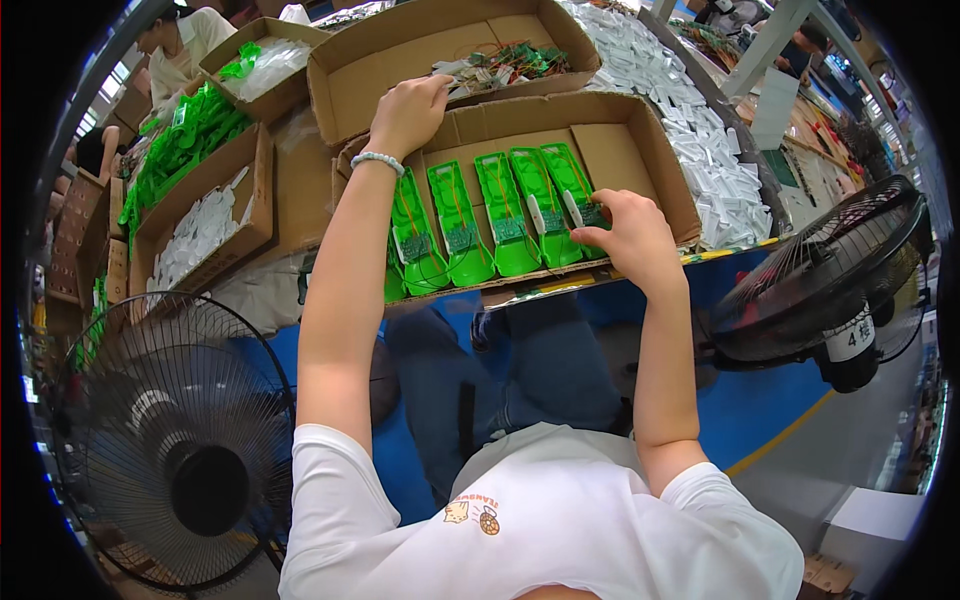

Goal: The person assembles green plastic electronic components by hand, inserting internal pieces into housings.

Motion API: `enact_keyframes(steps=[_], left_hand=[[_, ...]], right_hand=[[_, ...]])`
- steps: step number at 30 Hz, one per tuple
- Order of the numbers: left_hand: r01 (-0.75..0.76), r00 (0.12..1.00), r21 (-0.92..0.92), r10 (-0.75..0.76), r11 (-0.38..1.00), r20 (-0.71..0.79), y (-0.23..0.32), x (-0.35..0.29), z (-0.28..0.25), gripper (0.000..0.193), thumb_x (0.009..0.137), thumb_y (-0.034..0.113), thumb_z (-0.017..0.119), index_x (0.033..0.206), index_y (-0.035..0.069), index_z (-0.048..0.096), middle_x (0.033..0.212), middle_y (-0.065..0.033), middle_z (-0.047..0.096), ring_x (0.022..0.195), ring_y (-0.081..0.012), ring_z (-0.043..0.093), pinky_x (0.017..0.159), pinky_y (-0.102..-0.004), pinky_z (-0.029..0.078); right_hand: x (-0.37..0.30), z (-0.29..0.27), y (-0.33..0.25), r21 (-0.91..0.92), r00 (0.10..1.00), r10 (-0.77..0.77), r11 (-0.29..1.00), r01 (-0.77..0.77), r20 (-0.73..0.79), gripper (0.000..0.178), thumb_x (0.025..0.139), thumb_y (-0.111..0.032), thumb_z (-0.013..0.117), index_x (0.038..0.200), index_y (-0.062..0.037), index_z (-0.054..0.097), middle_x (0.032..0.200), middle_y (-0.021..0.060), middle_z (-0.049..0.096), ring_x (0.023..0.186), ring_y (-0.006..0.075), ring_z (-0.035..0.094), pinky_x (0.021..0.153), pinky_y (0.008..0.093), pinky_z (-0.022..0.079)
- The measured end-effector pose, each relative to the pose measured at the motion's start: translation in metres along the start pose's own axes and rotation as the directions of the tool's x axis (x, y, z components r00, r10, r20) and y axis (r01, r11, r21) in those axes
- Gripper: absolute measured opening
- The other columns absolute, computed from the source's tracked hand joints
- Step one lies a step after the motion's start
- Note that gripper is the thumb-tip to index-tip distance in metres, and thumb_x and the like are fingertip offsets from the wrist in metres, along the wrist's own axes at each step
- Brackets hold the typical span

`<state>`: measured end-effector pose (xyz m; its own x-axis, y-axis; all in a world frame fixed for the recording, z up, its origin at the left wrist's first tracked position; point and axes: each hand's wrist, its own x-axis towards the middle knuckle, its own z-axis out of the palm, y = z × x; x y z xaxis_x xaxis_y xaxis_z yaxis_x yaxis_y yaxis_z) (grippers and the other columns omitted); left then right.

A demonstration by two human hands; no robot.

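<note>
My left hand [410, 115], with a beaded bracelet at the wrist, reaches over the wall of the far cardboard box. Its fingers look pinched beside a pile of wired circuit boards [530, 60]; anything between the fingertips is hidden. Several bright green plastic housings [458, 215] lie side by side in the near cardboard box [640, 150], each with a small board and thin wires inside. At the rightmost green housing [566, 170], my right hand [636, 240] has its thumb and fingers closed about the green circuit board [590, 214] in its lower part.
A large heap of white plastic parts [690, 120] covers the right side. To the left stand a box of white pieces [210, 235] and a pile of green parts [185, 150]. Black fans [180, 440] flank me, the other fan [820, 270] at right. Another person [185, 50] sits at far left.
</note>
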<state>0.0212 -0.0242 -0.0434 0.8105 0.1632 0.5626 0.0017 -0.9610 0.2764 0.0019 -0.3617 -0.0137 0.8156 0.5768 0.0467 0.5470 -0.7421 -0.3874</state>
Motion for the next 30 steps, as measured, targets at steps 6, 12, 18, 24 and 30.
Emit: enact_keyframes(steps=[6,12,18,24,30], left_hand=[[0.021,1.000,-0.004,-0.021,1.000,0.015,0.000,0.002,0.002,0.027,0.094,0.026,0.053,0.110,0.014,0.070,0.102,-0.0140,0.070,0.093,-0.0342,0.066,0.082,-0.0433,0.053],[-0.014,1.000,0.001,0.014,1.000,-0.026,-0.011,0.003,0.007,0.026,0.093,0.027,0.055,0.108,0.014,0.071,0.091,-0.0159,0.071,0.088,-0.0344,0.067,0.079,-0.0418,0.053],[-0.004,1.000,-0.058,0.005,0.998,0.024,0.006,0.005,-0.009,0.027,0.091,0.025,0.056,0.107,0.009,0.070,0.098,-0.0187,0.069,0.092,-0.0374,0.066,0.084,-0.0432,0.052],[-0.018,0.999,-0.153,0.022,0.988,0.026,0.010,0.004,-0.016,0.024,0.091,0.021,0.058,0.103,0.003,0.070,0.096,-0.0220,0.068,0.090,-0.0389,0.066,0.080,-0.0435,0.052],[-0.041,0.999,-0.184,0.046,0.982,0.025,0.007,0.004,-0.015,0.024,0.091,0.020,0.058,0.102,0.002,0.070,0.096,-0.0226,0.068,0.090,-0.0383,0.066,0.080,-0.0418,0.052]], right_hand=[[0.000,0.011,0.012,0.092,0.988,-0.108,0.989,0.119,-0.114,0.042,0.079,-0.027,0.075,0.110,0.0001,0.066,0.093,0.0182,0.066,0.088,0.0345,0.064,0.079,0.0424,0.050],[0.003,0.010,0.000,0.102,0.997,0.001,0.995,0.007,-0.074,0.036,0.080,-0.026,0.074,0.108,-0.0054,0.065,0.093,0.0138,0.067,0.089,0.0330,0.065,0.077,0.0436,0.051],[0.003,0.011,0.001,0.060,0.985,0.169,0.984,-0.167,-0.032,0.031,0.079,-0.024,0.074,0.105,-0.0086,0.066,0.092,0.0104,0.069,0.088,0.0304,0.066,0.074,0.0424,0.051],[0.005,0.007,0.008,0.107,0.997,0.076,0.992,-0.073,-0.031,0.036,0.078,-0.020,0.074,0.110,-0.0058,0.065,0.087,0.0116,0.069,0.083,0.0272,0.067,0.072,0.0385,0.051],[0.006,0.004,-0.003,0.130,0.998,0.053,0.990,-0.055,0.019,0.045,0.078,-0.024,0.075,0.118,-0.0085,0.061,0.099,0.0119,0.068,0.094,0.0295,0.066,0.078,0.0429,0.051]])
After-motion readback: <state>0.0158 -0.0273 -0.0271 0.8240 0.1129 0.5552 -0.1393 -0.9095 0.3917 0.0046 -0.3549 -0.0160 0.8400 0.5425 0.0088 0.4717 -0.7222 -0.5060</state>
